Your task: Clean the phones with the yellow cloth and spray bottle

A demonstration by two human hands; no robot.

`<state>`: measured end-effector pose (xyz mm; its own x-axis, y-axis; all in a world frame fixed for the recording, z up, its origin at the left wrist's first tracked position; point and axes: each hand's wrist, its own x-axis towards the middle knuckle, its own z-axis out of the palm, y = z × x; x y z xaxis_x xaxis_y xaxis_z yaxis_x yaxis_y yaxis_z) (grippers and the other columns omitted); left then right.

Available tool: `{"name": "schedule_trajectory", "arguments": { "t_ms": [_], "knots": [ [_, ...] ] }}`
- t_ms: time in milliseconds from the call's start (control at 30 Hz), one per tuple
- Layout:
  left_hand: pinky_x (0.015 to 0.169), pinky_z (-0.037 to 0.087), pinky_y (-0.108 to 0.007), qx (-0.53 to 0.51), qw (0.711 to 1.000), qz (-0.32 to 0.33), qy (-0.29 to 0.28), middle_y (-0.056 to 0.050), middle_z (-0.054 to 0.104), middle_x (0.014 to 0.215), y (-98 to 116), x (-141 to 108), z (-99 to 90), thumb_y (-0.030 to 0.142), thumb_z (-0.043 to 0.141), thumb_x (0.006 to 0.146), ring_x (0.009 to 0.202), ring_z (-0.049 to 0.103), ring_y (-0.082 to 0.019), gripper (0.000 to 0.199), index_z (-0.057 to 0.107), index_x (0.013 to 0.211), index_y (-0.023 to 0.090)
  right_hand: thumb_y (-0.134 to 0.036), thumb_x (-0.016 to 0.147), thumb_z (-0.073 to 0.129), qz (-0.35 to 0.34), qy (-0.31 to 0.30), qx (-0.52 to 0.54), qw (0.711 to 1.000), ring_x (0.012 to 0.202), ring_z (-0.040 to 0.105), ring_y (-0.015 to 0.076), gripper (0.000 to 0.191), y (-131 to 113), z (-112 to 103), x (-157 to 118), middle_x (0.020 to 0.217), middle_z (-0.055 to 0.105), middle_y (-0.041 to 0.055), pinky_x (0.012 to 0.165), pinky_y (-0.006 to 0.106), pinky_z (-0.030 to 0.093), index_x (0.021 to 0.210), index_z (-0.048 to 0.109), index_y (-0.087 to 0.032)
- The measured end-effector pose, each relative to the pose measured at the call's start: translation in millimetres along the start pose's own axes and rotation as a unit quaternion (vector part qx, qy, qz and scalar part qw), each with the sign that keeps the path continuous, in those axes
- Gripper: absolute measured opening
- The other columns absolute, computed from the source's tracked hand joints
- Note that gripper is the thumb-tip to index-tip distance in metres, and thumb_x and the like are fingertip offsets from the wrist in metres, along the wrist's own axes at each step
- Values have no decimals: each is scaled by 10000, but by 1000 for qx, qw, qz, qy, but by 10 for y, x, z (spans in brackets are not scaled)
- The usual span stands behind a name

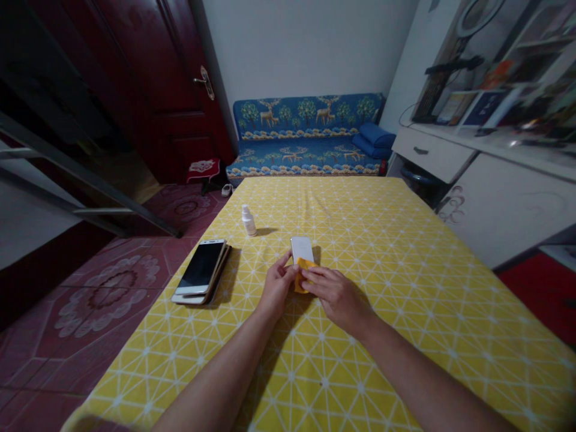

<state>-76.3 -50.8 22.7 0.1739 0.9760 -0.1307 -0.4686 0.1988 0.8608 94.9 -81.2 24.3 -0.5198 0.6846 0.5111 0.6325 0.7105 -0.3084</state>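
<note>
A white phone-like device [302,247] stands out beyond my fingers over the middle of the table. My left hand [278,281] grips its left edge between thumb and fingers. An orange cloth [302,287] lies against the near part of the device, and my right hand [330,290] presses it there with its fingers together. The device's lower part is hidden by the cloth and my hands.
Stacked phones [201,270] lie at the left edge of the yellow patterned table [387,372]. A small white spray bottle [248,221] stands upright behind them. Beyond are a blue sofa [306,147], a red stool [203,170] and a white cabinet [517,204].
</note>
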Motion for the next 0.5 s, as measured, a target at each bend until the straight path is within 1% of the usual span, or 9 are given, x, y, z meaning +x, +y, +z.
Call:
{"name": "schedule_trajectory", "arguments": {
  "t_ms": [67, 133, 200, 267, 300, 333, 400, 500],
  "knots": [
    [662, 524, -279, 6, 1000, 1, 12, -94, 770, 899, 12, -8, 11, 358, 869, 636, 708, 702, -189, 910, 467, 1423, 141, 29, 827, 470, 0, -10, 0, 1000, 1270, 568, 230, 517, -12, -7, 0, 1323, 661, 42, 1007, 488, 520, 1186, 709, -256],
    [638, 517, -273, 11, 1000, 5, 23, -85, 768, 875, 18, -12, 16, 357, 871, 624, 675, 692, -182, 950, 445, 1443, 132, 26, 830, 474, 1, -18, -6, 1000, 1279, 564, 229, 518, -19, -16, 2, 1338, 650, 31, 1009, 483, 516, 1190, 706, -265],
    [589, 486, -246, 16, 999, 12, 39, -62, 760, 828, 15, -7, 11, 348, 859, 630, 591, 649, -143, 928, 457, 1435, 123, 28, 832, 470, 3, -25, -17, 1000, 1282, 563, 232, 518, -22, -25, 4, 1347, 643, 20, 1004, 476, 515, 1188, 705, -266],
    [536, 433, -216, 15, 998, 18, 62, -29, 741, 763, 7, 5, -4, 329, 844, 637, 499, 572, -95, 874, 489, 1407, 116, 42, 822, 455, 5, -30, -25, 999, 1282, 566, 232, 541, -20, -33, 6, 1348, 641, 10, 992, 474, 517, 1190, 702, -269],
    [525, 415, -209, 11, 997, 22, 73, -20, 733, 747, 3, 11, -11, 318, 840, 637, 481, 547, -82, 843, 510, 1386, 114, 48, 816, 448, 6, -31, -28, 999, 1283, 566, 233, 553, -17, -36, 7, 1347, 642, 9, 984, 476, 519, 1195, 698, -268],
    [531, 414, -208, 3, 996, 25, 81, -22, 733, 753, 1, 17, -18, 307, 838, 633, 489, 548, -82, 811, 533, 1358, 111, 53, 811, 442, 6, -31, -31, 999, 1285, 565, 234, 563, -14, -37, 7, 1346, 643, 9, 977, 478, 521, 1200, 695, -266],
    [584, 452, -225, -17, 995, 30, 89, -48, 745, 813, 1, 24, -25, 287, 841, 618, 572, 608, -111, 740, 579, 1288, 110, 62, 804, 429, 5, -25, -31, 999, 1293, 559, 232, 574, -3, -33, 7, 1343, 645, 12, 970, 477, 524, 1202, 692, -258],
    [676, 508, -264, -37, 995, 37, 89, -78, 753, 907, 16, 24, -17, 269, 837, 614, 703, 669, -157, 612, 629, 1170, 119, 72, 801, 399, 4, 6, -18, 1000, 1308, 547, 215, 590, 24, -8, 0, 1336, 650, 18, 985, 463, 523, 1195, 695, -253]
  ]
}}
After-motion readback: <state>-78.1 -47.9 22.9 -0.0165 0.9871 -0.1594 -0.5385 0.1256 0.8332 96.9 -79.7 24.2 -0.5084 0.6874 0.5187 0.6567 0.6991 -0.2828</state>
